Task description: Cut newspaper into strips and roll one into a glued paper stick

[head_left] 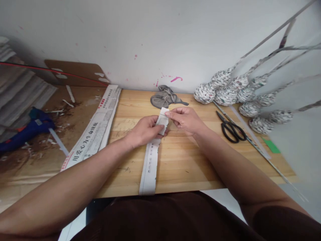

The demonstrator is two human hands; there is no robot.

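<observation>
The long, flat strip of white printed newspaper (149,167) runs from the lower centre of the frame, at the near edge of the pale wooden tabletop (185,164), up to the frame's middle.

The person's left hand (147,130) grips the strip below its upper end: the thumb lies across the printed face, and fingertips show past the right edge. The person's right hand (188,120) pinches the right edge close to the upper end, thumb on the face; its other fingers are curled. The upper end projects just above both thumbs.

The crumpled grey cloth (167,96) lies beyond the hands, upper centre. The black-handled scissors (232,130) lie at right of centre, apart from the right hand.
</observation>
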